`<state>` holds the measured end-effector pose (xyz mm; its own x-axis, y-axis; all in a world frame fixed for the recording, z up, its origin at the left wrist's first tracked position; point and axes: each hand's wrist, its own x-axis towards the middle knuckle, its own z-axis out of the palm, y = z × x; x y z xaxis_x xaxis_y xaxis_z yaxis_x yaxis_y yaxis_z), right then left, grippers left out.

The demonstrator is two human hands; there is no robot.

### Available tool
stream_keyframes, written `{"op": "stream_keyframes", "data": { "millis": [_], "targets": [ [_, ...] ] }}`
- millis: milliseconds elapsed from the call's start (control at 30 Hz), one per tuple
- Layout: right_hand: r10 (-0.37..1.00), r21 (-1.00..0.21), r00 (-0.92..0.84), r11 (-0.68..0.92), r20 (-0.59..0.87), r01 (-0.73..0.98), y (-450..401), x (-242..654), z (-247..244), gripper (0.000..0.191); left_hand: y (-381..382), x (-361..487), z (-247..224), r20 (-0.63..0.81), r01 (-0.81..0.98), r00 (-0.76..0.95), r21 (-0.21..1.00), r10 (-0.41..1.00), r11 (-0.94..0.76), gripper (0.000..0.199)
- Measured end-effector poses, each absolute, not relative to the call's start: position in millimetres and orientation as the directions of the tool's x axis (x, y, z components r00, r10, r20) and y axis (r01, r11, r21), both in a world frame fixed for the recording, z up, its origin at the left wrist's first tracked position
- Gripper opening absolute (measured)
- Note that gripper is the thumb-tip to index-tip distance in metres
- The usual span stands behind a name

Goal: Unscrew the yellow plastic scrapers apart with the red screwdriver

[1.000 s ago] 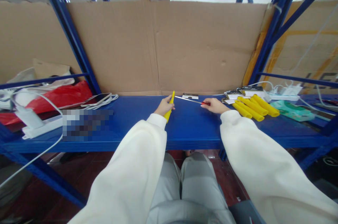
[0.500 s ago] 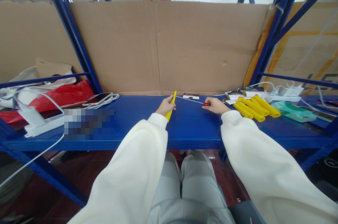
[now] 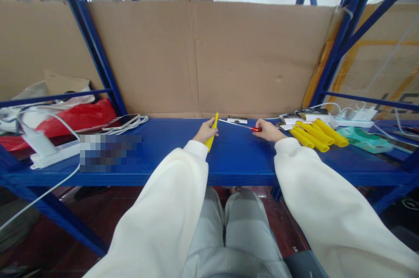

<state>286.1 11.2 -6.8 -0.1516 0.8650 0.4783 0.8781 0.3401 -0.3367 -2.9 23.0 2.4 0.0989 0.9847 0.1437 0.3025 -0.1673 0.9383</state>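
Mid-frame, my left hand [image 3: 205, 131] grasps a tilted yellow tube [image 3: 210, 142]; my right hand [image 3: 268, 130] pinches a thin-shafted, red-handled tool [image 3: 256, 129], its tip beside the tube's upper end, though I can't tell if they touch. I see no finished result; four more yellow tubes [image 3: 314, 133] lie unheld at right. Since the earlier frames, both grips look unchanged; the view has shifted slightly.

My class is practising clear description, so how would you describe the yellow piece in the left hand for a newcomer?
Find the blue shelf in front of the tall cardboard. Near its middle, the left hand grips a slim yellow piece. Unlike the yellow tubes lying together to the right, it is held alone.
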Motion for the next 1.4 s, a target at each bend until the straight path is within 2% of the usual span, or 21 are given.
{"op": "stream_keyframes", "data": {
  "millis": [167,333,467,567,800,967,1100,1400],
  "targets": [
    [0.857,-0.290,-0.188,0.357,0.479,0.888,6,285,-2,0.017,20,-2,4,0.149,0.314,0.087,0.934,0.985,-0.169,0.081],
    [0.865,-0.304,-0.195,0.362,0.462,0.881,8,286,-3,0.013,18,-2,5,0.151,0.323,0.081,0.931,0.985,-0.169,0.080],
    [0.872,-0.339,-0.124,0.311,0.474,0.888,8,285,-3,0.021,17,-1,5,0.156,0.313,0.089,0.933,0.984,-0.176,0.081],
    [0.865,-0.307,-0.082,0.262,0.495,0.915,4,283,0,0.024,17,0,5,0.160,0.313,0.091,0.932,0.983,-0.181,0.077],
    [0.841,-0.258,-0.131,0.303,0.524,0.917,1,283,1,0.018,22,-2,3,0.145,0.351,0.095,0.921,0.985,-0.170,0.080],
    [0.839,-0.311,-0.164,0.363,0.518,0.878,9,285,-3,0.014,21,-2,5,0.151,0.355,0.092,0.919,0.984,-0.174,0.081],
    [0.837,-0.342,-0.148,0.368,0.527,0.864,11,287,-4,0.027,16,0,7,0.151,0.339,0.087,0.925,0.985,-0.172,0.080],
    [0.829,-0.267,-0.133,0.321,0.543,0.909,6,285,0,0.021,19,-1,5,0.150,0.330,0.092,0.928,0.984,-0.173,0.080]
  ]
}}
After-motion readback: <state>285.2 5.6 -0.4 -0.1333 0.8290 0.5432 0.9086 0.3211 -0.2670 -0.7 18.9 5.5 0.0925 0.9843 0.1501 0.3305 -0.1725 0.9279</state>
